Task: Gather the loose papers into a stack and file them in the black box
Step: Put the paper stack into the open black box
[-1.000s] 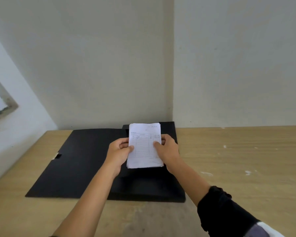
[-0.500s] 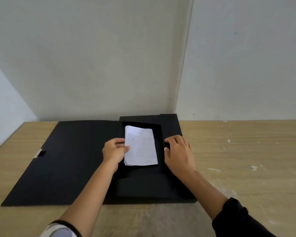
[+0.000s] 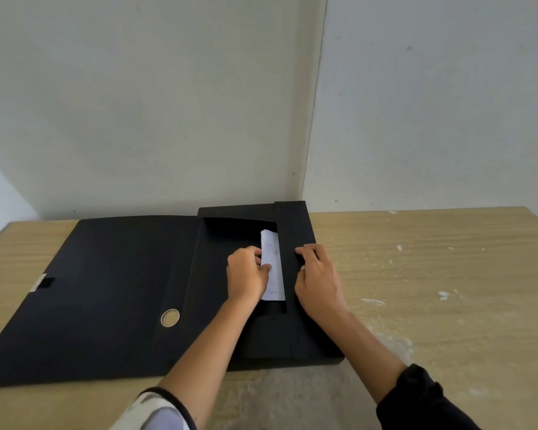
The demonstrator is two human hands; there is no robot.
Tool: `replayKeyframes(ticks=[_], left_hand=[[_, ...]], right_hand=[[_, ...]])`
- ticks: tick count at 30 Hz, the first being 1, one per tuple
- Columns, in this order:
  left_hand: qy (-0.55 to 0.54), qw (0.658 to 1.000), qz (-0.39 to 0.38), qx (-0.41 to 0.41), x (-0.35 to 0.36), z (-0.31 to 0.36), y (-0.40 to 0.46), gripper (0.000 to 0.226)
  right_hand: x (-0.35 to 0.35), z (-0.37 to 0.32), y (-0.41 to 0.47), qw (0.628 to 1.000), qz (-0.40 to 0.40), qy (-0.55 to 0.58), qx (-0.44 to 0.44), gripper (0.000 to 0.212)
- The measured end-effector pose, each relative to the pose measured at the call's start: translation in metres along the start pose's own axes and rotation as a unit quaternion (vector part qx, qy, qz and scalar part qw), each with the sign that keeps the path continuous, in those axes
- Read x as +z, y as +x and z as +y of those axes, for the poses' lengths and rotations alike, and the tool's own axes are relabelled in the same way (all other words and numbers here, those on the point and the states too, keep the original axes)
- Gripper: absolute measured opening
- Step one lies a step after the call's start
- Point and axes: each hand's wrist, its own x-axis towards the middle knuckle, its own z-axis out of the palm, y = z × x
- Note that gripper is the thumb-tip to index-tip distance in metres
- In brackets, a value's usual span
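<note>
A thin stack of white papers (image 3: 272, 265) is seen inside the open tray of the black box (image 3: 252, 333), against the tray's right side, with only a narrow strip of it exposed. Faint printed or handwritten marks are carried on the top sheet, too small to be read. The stack is pinched along its left edge by the left hand (image 3: 246, 276), thumb on top and fingers curled beneath. The right hand (image 3: 317, 279) is laid on the box's right flap (image 3: 294, 231), fingers bent over the flap's inner edge; nothing is enclosed by it, only the flap is pressed or gripped.

The box is made of matte black board with sharp folded creases. Its wide cover (image 3: 100, 290) is spread flat to the left, a round metal-rimmed finger hole (image 3: 170, 317) is set in the spine, and a small pale tab (image 3: 42, 282) is fixed at the cover's far left edge.

Everything is borne by a light wood-grain table (image 3: 432, 274), marked with white flecks and a worn grey patch at the near edge. Plain pale walls (image 3: 156, 103) meet in a corner behind the box.
</note>
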Motion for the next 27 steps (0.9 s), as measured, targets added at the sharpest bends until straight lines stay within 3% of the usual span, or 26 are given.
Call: replayKeyframes(ticks=[7, 11, 14, 20, 27], left_hand=[[0.006, 0.999, -0.044, 0.008, -0.014, 0.000, -0.004, 0.010], [0.025, 0.989, -0.147, 0.002, -0.035, -0.007, -0.014, 0.064], [0.081, 0.978, -0.190, -0.003, -0.037, -0.006, -0.027, 0.080], [0.138, 0.976, -0.169, 0.024, -0.026, 0.000, -0.031, 0.046], [0.174, 0.971, -0.161, 0.039, -0.020, 0.000, -0.028, 0.043]], right_hand=[[0.002, 0.004, 0.001, 1.000, 0.014, 0.023, -0.003, 0.039], [-0.003, 0.001, 0.001, 0.999, 0.006, 0.031, 0.008, 0.037], [-0.006, -0.002, -0.002, 1.000, -0.007, 0.028, 0.006, 0.036], [-0.007, -0.003, -0.010, 0.999, -0.019, 0.032, -0.009, 0.033], [-0.003, 0.003, -0.010, 0.999, -0.008, 0.039, -0.021, 0.029]])
